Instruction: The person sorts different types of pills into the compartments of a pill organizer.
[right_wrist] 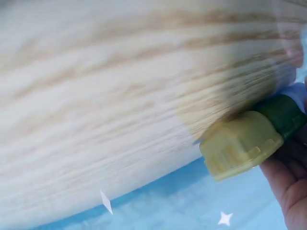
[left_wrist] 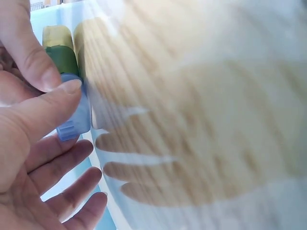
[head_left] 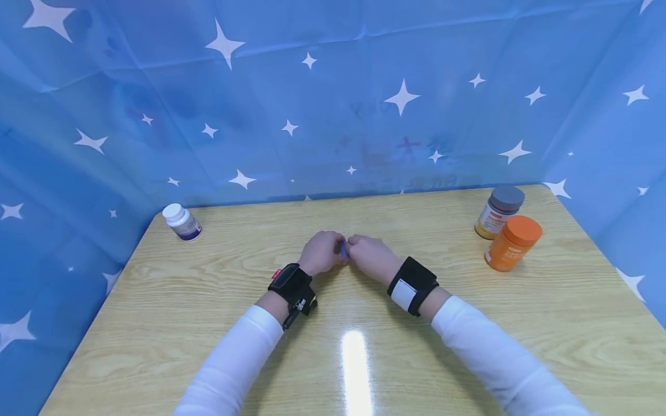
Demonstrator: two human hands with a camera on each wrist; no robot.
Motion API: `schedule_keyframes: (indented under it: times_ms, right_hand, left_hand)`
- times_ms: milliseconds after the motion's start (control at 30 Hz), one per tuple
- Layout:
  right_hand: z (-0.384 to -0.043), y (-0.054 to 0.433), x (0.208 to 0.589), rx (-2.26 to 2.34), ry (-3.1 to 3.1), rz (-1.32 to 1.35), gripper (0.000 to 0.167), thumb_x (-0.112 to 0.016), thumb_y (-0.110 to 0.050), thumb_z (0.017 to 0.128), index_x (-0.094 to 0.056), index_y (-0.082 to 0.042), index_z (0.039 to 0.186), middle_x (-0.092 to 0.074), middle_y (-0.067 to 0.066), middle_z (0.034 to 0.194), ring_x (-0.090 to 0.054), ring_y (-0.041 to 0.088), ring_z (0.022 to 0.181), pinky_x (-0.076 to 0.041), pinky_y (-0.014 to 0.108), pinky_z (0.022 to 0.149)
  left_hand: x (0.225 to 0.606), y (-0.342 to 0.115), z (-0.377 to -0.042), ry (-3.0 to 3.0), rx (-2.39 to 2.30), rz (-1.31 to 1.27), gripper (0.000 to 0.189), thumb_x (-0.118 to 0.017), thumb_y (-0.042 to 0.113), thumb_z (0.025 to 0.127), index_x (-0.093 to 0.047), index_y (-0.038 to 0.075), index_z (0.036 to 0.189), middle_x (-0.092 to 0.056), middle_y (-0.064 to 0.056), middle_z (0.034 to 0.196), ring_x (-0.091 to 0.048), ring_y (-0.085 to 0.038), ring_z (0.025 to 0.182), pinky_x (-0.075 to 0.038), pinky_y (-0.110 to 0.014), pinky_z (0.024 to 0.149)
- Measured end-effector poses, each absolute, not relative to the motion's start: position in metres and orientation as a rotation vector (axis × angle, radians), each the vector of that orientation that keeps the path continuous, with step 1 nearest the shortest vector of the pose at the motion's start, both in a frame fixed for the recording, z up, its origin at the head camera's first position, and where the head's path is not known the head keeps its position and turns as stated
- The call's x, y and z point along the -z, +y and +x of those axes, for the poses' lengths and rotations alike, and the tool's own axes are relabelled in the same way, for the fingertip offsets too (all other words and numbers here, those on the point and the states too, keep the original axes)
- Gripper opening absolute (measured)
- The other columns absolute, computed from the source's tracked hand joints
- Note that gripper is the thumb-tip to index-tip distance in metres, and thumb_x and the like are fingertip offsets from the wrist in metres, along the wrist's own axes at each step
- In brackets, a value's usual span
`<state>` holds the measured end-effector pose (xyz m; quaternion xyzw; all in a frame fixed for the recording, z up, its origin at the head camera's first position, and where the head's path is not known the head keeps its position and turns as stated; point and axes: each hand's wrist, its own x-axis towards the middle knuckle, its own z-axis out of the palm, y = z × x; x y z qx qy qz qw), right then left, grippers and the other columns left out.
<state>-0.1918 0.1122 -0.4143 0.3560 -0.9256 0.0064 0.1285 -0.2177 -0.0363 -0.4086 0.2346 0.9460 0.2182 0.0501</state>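
Note:
In the head view, both hands meet over the middle of the table point(head_left: 234, 254). Between them is a small pill case point(head_left: 344, 250), mostly hidden there. Seen from the left wrist, the case point(left_wrist: 72, 112) is a row of joined blue, green and yellow plastic sections. My left hand point(head_left: 321, 252) pinches its blue section, thumb on top and the other fingers spread loosely. With thumb and curled fingers, my right hand point(head_left: 373, 256) grips it near the blue and green sections. The yellow end of the case point(right_wrist: 240, 143) points away from the fingers in the right wrist view.
A white bottle point(head_left: 182, 222) stands at the table's back left. At the right, a grey-lidded jar point(head_left: 498, 212) stands just behind an orange bottle point(head_left: 512, 242). A blue curtain with white stars point(head_left: 354, 115) hangs along the back and side edges.

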Motion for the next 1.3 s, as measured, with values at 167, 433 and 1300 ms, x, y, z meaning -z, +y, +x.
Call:
schedule_keyframes:
  times_ms: [167,433,1300]
  right_hand:
    - [-0.192,0.112,0.415,0.113,-2.674,1.090,0.018,-0.057,-0.001,0.088,-0.066,0.003,0.103,-0.066,0.015,0.101,-0.063,0.023,0.095,-0.052,0.027,0.082]
    - [-0.193,0.112,0.416,0.172,-2.709,1.119,0.027,-0.052,-0.001,0.091,-0.060,0.006,0.116,-0.062,0.020,0.116,-0.058,0.030,0.112,-0.047,0.033,0.096]
    - [-0.242,0.120,0.409,-1.124,-2.811,0.423,0.020,-0.053,-0.016,0.093,-0.070,-0.007,0.086,-0.066,0.006,0.074,-0.053,0.015,0.063,-0.040,0.023,0.058]
  left_hand:
    - [0.408,-0.036,-0.218,2.889,-0.637,0.704,0.029,-0.074,0.017,0.076,-0.069,0.007,0.102,-0.069,-0.008,0.098,-0.061,-0.023,0.091,-0.048,-0.034,0.083]
    - [0.409,-0.036,-0.219,2.866,-0.692,0.660,0.025,-0.074,0.015,0.076,-0.070,0.008,0.100,-0.069,-0.007,0.094,-0.058,-0.020,0.086,-0.047,-0.033,0.082]
    - [0.410,-0.030,-0.219,2.898,-0.709,0.532,0.030,-0.082,0.020,0.067,-0.056,0.005,0.072,-0.048,-0.002,0.065,-0.042,-0.016,0.059,-0.030,-0.024,0.053]
